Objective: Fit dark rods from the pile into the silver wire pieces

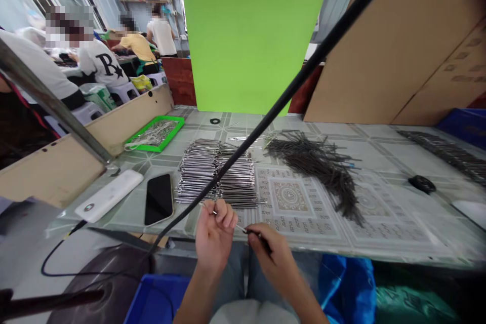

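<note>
My left hand is closed around a thin silver metal rod at the near table edge. My right hand pinches a dark slim piece that meets the rod's right end. Both hands hover just in front of a neat stack of silver rods. Farther right lies a loose heap of dark thin pieces.
A black phone and a white power bank lie left of the stack. A green tray with metal parts sits at the back left. A black pole crosses diagonally. Green board, cardboard boxes behind; seated people at left; blue bins below.
</note>
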A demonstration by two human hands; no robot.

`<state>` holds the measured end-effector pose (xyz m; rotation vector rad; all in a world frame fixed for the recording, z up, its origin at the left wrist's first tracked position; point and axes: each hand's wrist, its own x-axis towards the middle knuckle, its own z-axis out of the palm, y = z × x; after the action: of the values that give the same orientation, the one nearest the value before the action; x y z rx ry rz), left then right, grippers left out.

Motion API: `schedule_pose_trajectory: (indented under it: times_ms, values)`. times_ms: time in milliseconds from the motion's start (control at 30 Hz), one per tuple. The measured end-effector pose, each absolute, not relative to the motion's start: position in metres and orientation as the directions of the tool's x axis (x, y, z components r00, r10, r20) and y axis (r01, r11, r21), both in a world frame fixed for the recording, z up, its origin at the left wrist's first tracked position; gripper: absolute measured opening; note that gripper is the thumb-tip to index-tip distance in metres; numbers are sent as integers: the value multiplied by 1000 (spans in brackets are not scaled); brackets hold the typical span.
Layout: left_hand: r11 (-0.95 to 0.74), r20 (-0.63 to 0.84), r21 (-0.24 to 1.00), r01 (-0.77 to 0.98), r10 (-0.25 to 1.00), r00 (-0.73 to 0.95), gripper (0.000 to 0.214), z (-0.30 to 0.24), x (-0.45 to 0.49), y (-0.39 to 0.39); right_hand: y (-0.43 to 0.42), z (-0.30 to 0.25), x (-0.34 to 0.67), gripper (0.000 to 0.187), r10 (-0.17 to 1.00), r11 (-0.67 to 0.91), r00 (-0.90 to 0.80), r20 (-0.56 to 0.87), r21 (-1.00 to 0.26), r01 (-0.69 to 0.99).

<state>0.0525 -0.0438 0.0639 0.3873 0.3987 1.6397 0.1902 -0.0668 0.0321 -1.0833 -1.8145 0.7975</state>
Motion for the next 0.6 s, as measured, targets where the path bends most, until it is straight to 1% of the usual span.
schedule_pose_trajectory:
  times_ms: [33,100,167,200,233,300,367,467,600]
  values:
    - [-91,45,525,-846,996,-78,43,61,52,-44,-65,33,192,18,899,431,-256,356,-821,374]
    - [-80,105,692,-717,994,-10,45,56,48,-44,-62,37,197,19,887,460,-243,392,-787,411]
    - [-119,169,888,-444,983,75,62,51,44,-45,-59,43,203,20,873,487,-238,426,-746,454]
    - [-166,204,948,-272,972,120,69,50,41,-46,-58,46,205,21,865,501,-245,438,-724,474]
    - [-217,232,971,-102,959,164,70,49,39,-46,-56,51,207,21,856,515,-259,447,-701,494]
    - [-288,245,942,175,942,231,59,51,36,-47,-54,59,209,18,836,547,-295,463,-653,525]
    - [-309,230,887,342,940,252,44,54,35,-47,-52,65,210,14,813,578,-323,484,-606,546]
    - [-345,244,820,457,933,265,32,57,34,-45,-49,69,210,13,807,581,-327,491,-568,582]
    - [-428,303,745,512,900,313,28,58,32,-44,-47,66,209,13,776,612,-331,537,-514,601]
